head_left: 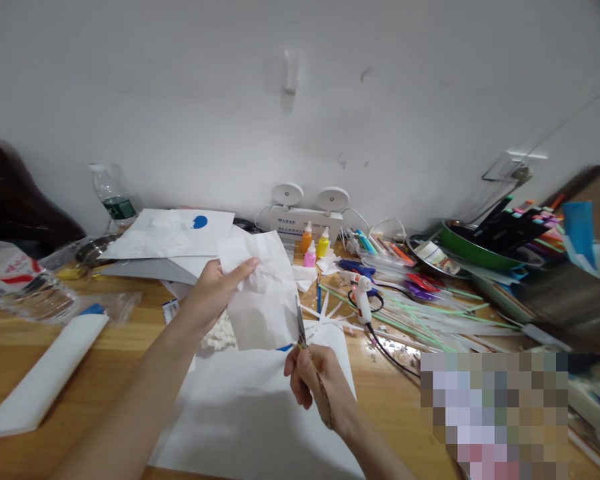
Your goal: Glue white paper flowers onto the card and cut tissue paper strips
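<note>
My left hand (230, 283) pinches a creased sheet of white tissue paper (265, 297) near its left edge, thumb on top. A pair of scissors (301, 321) is gripped in my right hand (315, 373), blades pointing away from me along the paper's right edge. Whether the blades are cutting into it I cannot tell. Below both hands a large white sheet (250, 413) lies on the wooden table. A crumbly white heap (221, 333) shows partly behind my left wrist. White paper strips (325, 317) fan out just right of the scissors.
A white glue gun (363, 300) with a black cable stands to the right. Small paint bottles (323, 243) are at the back before a router (305, 223). Rolled white paper (55, 373) and a water bottle (115, 193) are on the left. A green pan (475, 247) holds markers.
</note>
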A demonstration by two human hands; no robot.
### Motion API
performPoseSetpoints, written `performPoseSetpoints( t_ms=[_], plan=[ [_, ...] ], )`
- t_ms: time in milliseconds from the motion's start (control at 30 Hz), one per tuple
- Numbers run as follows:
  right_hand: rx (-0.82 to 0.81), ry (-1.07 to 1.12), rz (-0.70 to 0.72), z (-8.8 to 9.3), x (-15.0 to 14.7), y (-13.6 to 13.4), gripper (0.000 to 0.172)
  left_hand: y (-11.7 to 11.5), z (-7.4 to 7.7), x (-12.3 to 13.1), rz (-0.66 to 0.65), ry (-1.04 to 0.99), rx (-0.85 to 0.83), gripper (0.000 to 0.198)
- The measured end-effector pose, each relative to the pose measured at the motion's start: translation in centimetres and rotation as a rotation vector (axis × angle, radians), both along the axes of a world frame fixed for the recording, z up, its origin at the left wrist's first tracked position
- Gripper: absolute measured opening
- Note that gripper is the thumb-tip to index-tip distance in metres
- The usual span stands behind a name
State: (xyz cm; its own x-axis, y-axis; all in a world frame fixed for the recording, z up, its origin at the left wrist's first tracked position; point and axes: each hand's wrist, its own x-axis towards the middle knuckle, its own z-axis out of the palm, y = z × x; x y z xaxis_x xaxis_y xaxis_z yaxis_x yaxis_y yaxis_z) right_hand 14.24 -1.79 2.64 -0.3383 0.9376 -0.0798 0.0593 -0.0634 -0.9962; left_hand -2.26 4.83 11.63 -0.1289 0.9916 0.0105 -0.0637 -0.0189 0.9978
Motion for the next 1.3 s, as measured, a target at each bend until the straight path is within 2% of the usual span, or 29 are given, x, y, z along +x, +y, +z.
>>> performPoseSetpoints(
  t_ms=[167,267,833,1067,1300],
  plan=[
    [0.002,0.012,-0.011,0.25,0.09,0.04,0.059,-0.09,-0.19,0.46,-0.029,0.023,-0.005,0.031],
    [0.0,0.009,-0.023,0.26,0.08,0.11,0.06,-0.2,-0.02,0.78,0.002,0.032,-0.011,0.03],
    [-0.066,0.017,-0.056,0.23,-0.24,0.37,0.057,0.1,-0.32,0.01,-0.009,0.043,0.048,0.037],
    [-0.094,-0.038,-0.059,0.27,-0.24,0.4,0.058,0.0,-0.24,0.13,0.035,0.057,0.044,0.043],
    [-0.108,-0.078,-0.063,0.04,-0.2,0.47,0.058,-0.01,-0.24,0.03,0.025,0.093,0.06,0.038]
  ],
)
